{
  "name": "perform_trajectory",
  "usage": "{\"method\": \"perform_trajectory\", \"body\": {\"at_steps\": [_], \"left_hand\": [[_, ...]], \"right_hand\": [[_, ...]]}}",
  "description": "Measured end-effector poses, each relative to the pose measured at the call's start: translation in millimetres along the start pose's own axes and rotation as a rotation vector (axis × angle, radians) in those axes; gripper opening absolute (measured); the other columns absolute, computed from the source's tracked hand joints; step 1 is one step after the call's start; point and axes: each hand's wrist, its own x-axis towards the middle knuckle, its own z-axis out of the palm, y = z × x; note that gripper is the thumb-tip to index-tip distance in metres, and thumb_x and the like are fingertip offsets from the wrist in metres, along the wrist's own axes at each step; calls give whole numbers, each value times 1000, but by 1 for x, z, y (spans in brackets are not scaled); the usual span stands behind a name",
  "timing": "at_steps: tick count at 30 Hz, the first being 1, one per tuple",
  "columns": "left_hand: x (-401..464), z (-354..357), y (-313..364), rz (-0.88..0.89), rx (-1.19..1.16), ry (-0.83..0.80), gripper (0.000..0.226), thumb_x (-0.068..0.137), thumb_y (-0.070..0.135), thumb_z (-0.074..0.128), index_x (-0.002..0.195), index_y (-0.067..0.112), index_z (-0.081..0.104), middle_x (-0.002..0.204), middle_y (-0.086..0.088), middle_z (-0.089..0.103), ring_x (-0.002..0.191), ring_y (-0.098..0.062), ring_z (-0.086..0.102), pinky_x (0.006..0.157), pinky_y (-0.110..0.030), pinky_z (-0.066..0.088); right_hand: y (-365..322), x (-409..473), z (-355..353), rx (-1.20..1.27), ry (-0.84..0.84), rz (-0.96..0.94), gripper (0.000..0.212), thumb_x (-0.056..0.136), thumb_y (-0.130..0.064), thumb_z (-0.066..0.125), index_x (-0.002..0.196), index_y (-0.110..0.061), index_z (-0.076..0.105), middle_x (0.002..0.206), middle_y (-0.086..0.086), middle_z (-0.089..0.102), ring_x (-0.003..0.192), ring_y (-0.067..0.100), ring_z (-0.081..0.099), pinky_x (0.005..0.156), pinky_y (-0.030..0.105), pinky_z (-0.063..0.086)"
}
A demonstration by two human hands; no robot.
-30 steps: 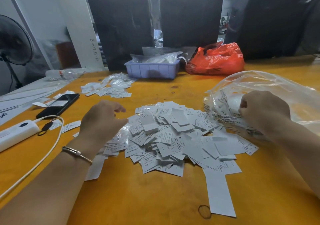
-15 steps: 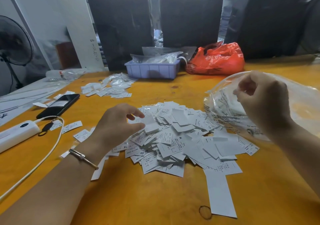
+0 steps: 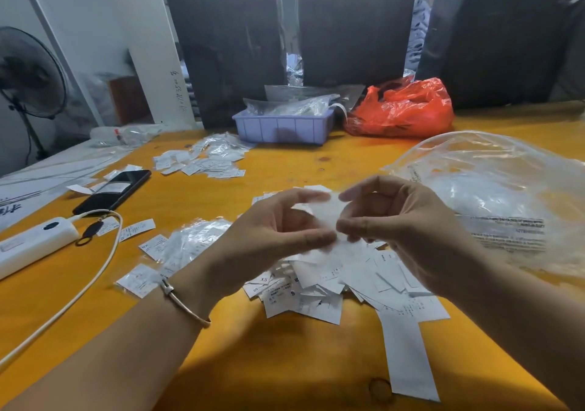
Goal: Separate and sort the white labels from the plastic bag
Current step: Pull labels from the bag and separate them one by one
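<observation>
**Two hands, one label, above the pile**

Both hands met over the table (image 3: 285,363). The left hand (image 3: 269,236) and the right hand (image 3: 402,230) each pinched the same white label (image 3: 326,211), thumb against fingers, holding it blurred in the air between them. Right beneath lay the big pile (image 3: 342,281) of loose labels, too many to count, with one long strip (image 3: 408,360) sticking out toward the near edge. The clear bag (image 3: 493,189) lay just right of the pile, crumpled, untouched by either hand.

Left of the pile sat one heap of small clear packets (image 3: 193,243), with a few stray labels around it. A second, smaller heap (image 3: 205,160) lay farther back. One phone (image 3: 114,192), one white power strip (image 3: 34,243) with its cable (image 3: 95,281), one lilac tray (image 3: 281,129) and one orange bag (image 3: 402,110) shared the table. One bracelet (image 3: 183,303) circled the left wrist. One fan (image 3: 28,75) stood at far left.
</observation>
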Motion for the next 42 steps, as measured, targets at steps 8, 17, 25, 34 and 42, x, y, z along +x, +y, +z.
{"method": "perform_trajectory", "body": {"at_steps": [8, 17, 25, 34, 42], "left_hand": [[-1, -8, -3, -37, 4, 98, 34, 69, 25, 78, 100, 11, 73, 79, -10, 75, 69, -20, 67, 68, -26, 56], [-1, -10, -3, -46, 40, 187, 14, 83, 18, 71, 92, 6, 72, 80, -12, 75, 69, -22, 67, 73, -38, 51], [-3, -13, 1, -101, -40, 121, 18, 75, 28, 71, 86, 14, 75, 85, -14, 75, 73, -21, 68, 74, -34, 51], [-2, -10, 0, -116, -9, 160, 31, 66, 39, 77, 78, 11, 71, 70, -9, 71, 65, -21, 67, 75, -41, 50], [-1, -13, -1, -137, -7, 227, 14, 75, 11, 79, 86, 17, 74, 83, -4, 75, 73, -12, 67, 71, -28, 50]], "right_hand": [[4, 8, -17, -118, 203, -37, 21, 65, -13, 77, 82, -5, 69, 64, 8, 69, 56, 15, 59, 53, 21, 45], [-3, 16, -81, -1497, 721, -494, 16, 80, 3, 64, 85, -8, 75, 89, 10, 73, 84, 34, 63, 76, 40, 41], [0, 20, -81, -1820, 408, 316, 27, 77, -11, 53, 97, -20, 68, 92, 3, 66, 97, 25, 53, 90, 39, 29], [-9, 4, -31, -1170, 156, -447, 10, 75, -13, 66, 80, -18, 74, 77, -4, 72, 72, 14, 62, 69, 36, 48], [6, 1, -11, -1361, -407, -107, 32, 70, -59, 72, 84, -31, 64, 79, -18, 58, 75, 3, 53, 65, 25, 45]]}}
